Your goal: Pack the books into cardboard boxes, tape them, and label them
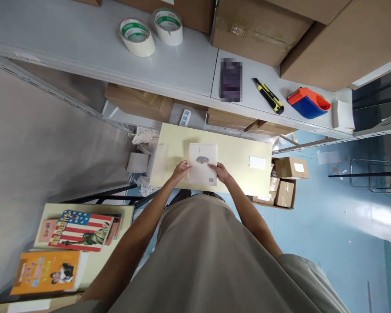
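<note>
A white book [202, 174] with a small blue-grey picture and a barcode on its cover is held over the pale yellow table [234, 169]. My right hand [222, 172] grips its right edge, the thumb lying on the cover. At the opposite edge is my left hand [181, 170], its fingers curled and closed against the book's side. Right of the book, a small white slip [257, 162] lies on the tabletop. Clear plastic film [160, 158] shows at the table's left end.
On the shelf [189, 65] ahead are two tape rolls [137, 38], a yellow-black utility knife [269, 96], a red-and-blue tape dispenser [308, 103] and cardboard boxes [250, 37]. Several books [81, 230] lie on a side table at lower left. Cartons [284, 191] stand to the right.
</note>
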Demonstrator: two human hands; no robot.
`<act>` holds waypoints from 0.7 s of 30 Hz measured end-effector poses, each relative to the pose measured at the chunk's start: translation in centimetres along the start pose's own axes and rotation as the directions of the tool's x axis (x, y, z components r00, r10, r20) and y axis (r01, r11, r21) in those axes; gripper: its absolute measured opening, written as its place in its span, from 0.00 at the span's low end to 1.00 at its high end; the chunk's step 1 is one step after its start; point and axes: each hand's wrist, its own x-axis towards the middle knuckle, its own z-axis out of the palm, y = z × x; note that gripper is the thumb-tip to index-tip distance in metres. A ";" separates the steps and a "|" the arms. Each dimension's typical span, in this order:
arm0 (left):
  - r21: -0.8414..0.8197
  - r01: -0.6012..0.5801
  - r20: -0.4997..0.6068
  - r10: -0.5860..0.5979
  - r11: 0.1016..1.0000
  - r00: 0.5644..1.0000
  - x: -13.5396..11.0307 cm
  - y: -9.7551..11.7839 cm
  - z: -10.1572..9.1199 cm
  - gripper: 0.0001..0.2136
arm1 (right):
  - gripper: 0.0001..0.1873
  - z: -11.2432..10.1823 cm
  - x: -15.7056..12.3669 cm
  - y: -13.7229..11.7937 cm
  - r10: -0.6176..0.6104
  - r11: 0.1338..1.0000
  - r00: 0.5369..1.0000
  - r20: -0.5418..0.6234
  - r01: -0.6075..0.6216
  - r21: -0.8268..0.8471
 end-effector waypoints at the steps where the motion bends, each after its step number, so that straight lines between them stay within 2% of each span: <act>1: -0.063 -0.007 0.003 0.007 0.998 1.000 -0.2 0.7 -0.7 0.34 | 0.22 -0.3 -0.8 -0.8 -0.023 1.000 0.999 0.041 0.023 0.017; 3: -0.243 -0.037 0.072 0.056 0.969 0.996 -0.8 2.4 -2.1 0.37 | 0.26 -1.0 -2.6 -2.6 -0.091 0.995 0.986 0.141 0.082 0.065; 5: -0.425 -0.055 0.196 0.152 0.903 0.969 -1.9 4.4 -3.3 0.38 | 0.29 -1.6 -4.7 -4.3 -0.162 0.984 0.963 0.216 0.140 0.111; 7: -0.519 -0.048 0.293 0.231 0.853 0.928 -3.4 6.6 -4.2 0.39 | 0.30 -2.1 -6.7 -5.9 -0.211 0.973 0.948 0.238 0.182 0.139; 9: -0.543 -0.031 0.325 0.244 0.839 0.914 -4.9 8.6 -4.6 0.39 | 0.30 -2.4 -8.3 -7.1 -0.250 0.963 0.940 0.234 0.217 0.159; 12: -0.517 -0.043 0.304 0.231 0.855 0.924 -6.7 11.3 -4.6 0.38 | 0.29 -2.6 -9.4 -8.1 -0.294 0.949 0.932 0.212 0.258 0.180; 15: -0.471 -0.119 0.236 0.254 0.874 0.938 -7.5 13.1 -4.2 0.35 | 0.30 -2.7 -9.2 -8.3 -0.290 0.951 0.938 0.191 0.260 0.166; 18: -0.418 -0.206 0.174 0.301 0.885 0.938 -7.4 13.8 -3.7 0.34 | 0.32 -2.9 -8.3 -8.1 -0.274 0.960 0.950 0.150 0.261 0.102; 21: -0.288 -0.304 0.104 0.346 0.908 0.933 -6.8 13.7 -3.2 0.30 | 0.39 -2.8 -7.4 -7.7 -0.285 0.958 0.959 -0.008 0.284 -0.033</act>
